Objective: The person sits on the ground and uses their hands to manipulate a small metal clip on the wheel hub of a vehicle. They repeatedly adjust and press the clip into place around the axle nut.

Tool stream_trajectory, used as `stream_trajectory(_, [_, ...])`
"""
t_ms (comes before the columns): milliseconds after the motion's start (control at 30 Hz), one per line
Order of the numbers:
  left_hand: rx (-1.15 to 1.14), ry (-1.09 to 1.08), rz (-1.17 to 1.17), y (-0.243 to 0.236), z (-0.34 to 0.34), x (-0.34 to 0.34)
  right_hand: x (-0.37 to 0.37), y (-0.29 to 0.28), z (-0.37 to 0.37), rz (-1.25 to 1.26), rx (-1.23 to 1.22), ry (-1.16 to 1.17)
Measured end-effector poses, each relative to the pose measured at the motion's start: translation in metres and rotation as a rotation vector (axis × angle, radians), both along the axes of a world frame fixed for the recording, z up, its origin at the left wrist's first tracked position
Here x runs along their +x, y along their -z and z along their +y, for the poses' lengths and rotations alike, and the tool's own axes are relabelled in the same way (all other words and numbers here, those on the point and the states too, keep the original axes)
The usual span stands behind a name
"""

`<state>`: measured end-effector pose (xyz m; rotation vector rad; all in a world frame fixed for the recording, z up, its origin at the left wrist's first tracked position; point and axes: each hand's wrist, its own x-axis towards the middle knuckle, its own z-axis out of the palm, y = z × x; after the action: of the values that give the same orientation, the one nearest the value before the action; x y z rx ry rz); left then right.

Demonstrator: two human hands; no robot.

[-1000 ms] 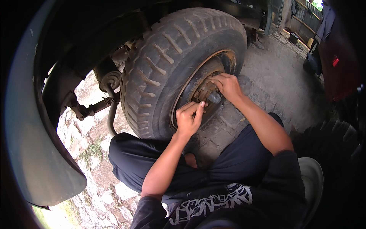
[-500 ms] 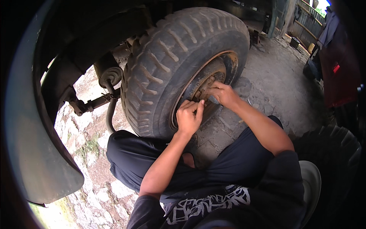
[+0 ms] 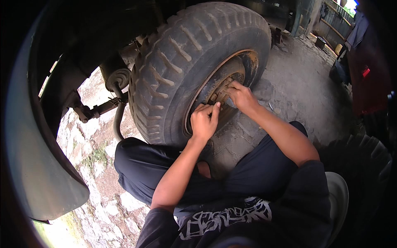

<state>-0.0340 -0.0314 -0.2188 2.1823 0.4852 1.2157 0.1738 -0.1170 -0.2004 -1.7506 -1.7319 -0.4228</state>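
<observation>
I sit cross-legged before a large treaded truck tire [image 3: 161,78] on a rusty rim [image 3: 248,58]. My left hand [image 3: 204,122] is closed at the lower left of the hub, thumb pointing up, fingertips among the rusty fittings [image 3: 215,97]. My right hand [image 3: 242,99] reaches in from the right, fingers bent and pinched at the hub's studs, just above the left. It partly hides a greyish hub cap [image 3: 230,103]. What either hand holds, if anything, is too small and hidden to make out.
A curved mudguard [image 3: 45,169] is at left, with pipes [image 3: 120,115] and a dark cylinder [image 3: 115,76] under the vehicle. Cobbles [image 3: 103,194] lie below. At right are a second tire [image 3: 355,161], a dark red panel [image 3: 368,91] with hanging cloth, and a fence [image 3: 331,29] farther back.
The view has shifted a little, so the wheel sits slightly higher in it. My right fingers have dipped and risen again at the hub; my left hand stays close to the same spot.
</observation>
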Motion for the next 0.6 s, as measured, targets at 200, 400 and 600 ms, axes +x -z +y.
stream_trajectory(200, [-0.181,0.022,0.121,0.013,0.004,0.001,0.001,0.005,-0.003,0.067,-0.026,0.019])
stream_trajectory(400, [-0.341,0.021,0.385,0.007,-0.001,0.0,0.004,0.001,-0.004,0.093,0.018,-0.055])
stream_trajectory(600, [-0.364,0.121,0.381,0.029,0.005,0.002,0.0,0.005,-0.005,0.065,-0.057,-0.083])
